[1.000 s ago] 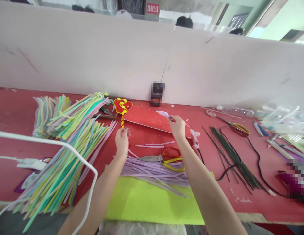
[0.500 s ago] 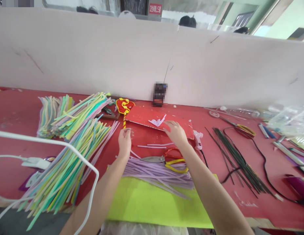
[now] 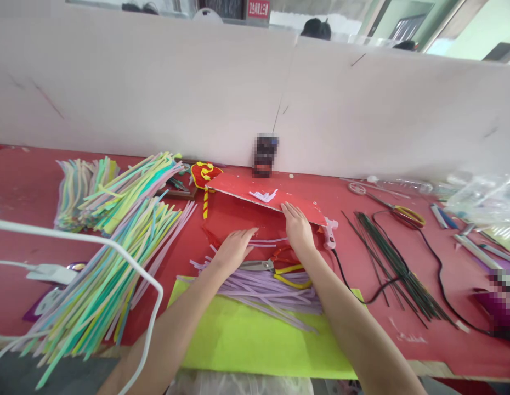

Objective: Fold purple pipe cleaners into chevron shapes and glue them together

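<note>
Nearest the person, a bright yellow-green sheet (image 3: 247, 334) lies on the red tabletop (image 3: 24, 186), with a heap of thin lilac foam strips (image 3: 259, 288) on its far edge. Just past it lie scissors with yellow and red handles (image 3: 279, 267). The left hand (image 3: 234, 249) rests flat, grip apart, fingertips at two loose lilac strips (image 3: 271, 241). The right hand (image 3: 298, 230) rests flat too, grip apart, touching the flat red board (image 3: 238, 187). A small white paper shape (image 3: 263, 195) sits on it.

**Red worktop, pale screen**

A red-covered worktop (image 3: 28, 181) runs along a tall, pale partition board (image 3: 156, 88), scuffed and joined at a seam. Beyond it, a red sign (image 3: 257, 8) and green walls (image 3: 464, 35) catch daylight.
</note>
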`<state>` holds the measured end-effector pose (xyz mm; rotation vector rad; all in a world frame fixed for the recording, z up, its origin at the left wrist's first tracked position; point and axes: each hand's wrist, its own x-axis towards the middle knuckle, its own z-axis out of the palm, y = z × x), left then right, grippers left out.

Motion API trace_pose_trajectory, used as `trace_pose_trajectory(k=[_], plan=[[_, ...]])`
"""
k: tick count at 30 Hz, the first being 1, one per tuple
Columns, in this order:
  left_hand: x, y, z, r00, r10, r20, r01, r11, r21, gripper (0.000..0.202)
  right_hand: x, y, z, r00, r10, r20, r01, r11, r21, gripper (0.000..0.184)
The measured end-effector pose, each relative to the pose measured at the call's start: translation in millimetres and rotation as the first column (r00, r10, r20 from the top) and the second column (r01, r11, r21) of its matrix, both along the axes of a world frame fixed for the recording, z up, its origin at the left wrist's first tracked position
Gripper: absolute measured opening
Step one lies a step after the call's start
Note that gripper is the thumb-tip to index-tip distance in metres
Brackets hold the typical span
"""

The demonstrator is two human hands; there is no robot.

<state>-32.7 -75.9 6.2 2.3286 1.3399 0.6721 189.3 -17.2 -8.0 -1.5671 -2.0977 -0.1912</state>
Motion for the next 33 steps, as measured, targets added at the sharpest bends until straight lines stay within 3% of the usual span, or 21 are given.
trace_pose_trajectory(k=[12,18,25,29,33], plan=[[-5.5,-2.6,3.5,0.989,-0.106,0.104,0.123,0.976,-0.178,0.033,-8.9,-15.0,31.6,0.998,0.004,-0.069,-0.001,0.999,0.050,0.058],[-8.2,-10.5,13.3,0.989,-0.135,0.056,0.142,0.976,-0.168,0.027,-34.5,-32.4,40.8,0.995,0.064,-0.082,-0.061,0.997,0.043,0.061],[-7.6,-12.5,21.4,0.978,-0.187,-0.093,0.171,0.973,-0.157,0.021,-73.0,-51.5,22.9,0.967,0.254,-0.015,-0.254,0.963,-0.084,0.055],[-8.3,-13.1,24.5,0.980,-0.180,-0.080,0.164,0.970,-0.177,0.019,-74.1,-45.1,8.7,0.961,0.268,-0.061,-0.275,0.939,-0.207,0.051],[-9.2,-13.1,22.8,0.982,-0.178,-0.066,0.165,0.971,-0.171,0.018,-59.2,-43.6,9.2,0.954,0.242,-0.178,-0.283,0.923,-0.263,0.044]])
